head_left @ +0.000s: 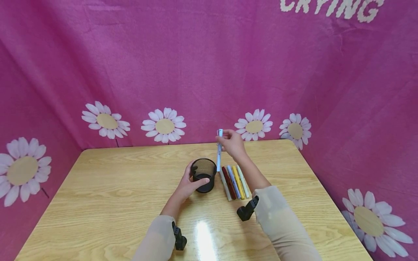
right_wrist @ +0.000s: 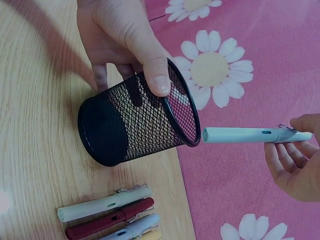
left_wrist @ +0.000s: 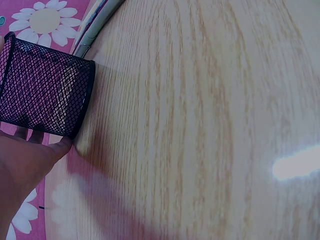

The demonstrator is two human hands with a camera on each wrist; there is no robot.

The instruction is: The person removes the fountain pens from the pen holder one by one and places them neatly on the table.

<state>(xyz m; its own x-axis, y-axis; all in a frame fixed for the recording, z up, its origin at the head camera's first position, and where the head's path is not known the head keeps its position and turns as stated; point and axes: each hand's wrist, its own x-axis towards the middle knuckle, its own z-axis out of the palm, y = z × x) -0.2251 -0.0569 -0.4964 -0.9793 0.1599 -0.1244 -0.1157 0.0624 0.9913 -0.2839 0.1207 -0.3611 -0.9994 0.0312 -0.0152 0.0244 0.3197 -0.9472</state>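
A black mesh pen holder (head_left: 204,174) is on the table, its rim showing at the top. My left hand (head_left: 189,185) grips it from the left side; in the right wrist view the thumb lies along the mesh close to the rim (right_wrist: 184,102), with the fingers around the far side. Above and beside the holder, my right hand (head_left: 232,144) pinches a light blue pen (head_left: 219,156) near its clip end. The pen hangs almost upright, and its lower end (right_wrist: 210,135) is just off the rim, outside the holder.
Right of the holder, several capped pens lie side by side, among them a dark red pen (head_left: 229,183) and a yellow pen (head_left: 238,183). The wooden table (head_left: 114,203) ends at a pink flowered cloth (head_left: 196,72) behind it.
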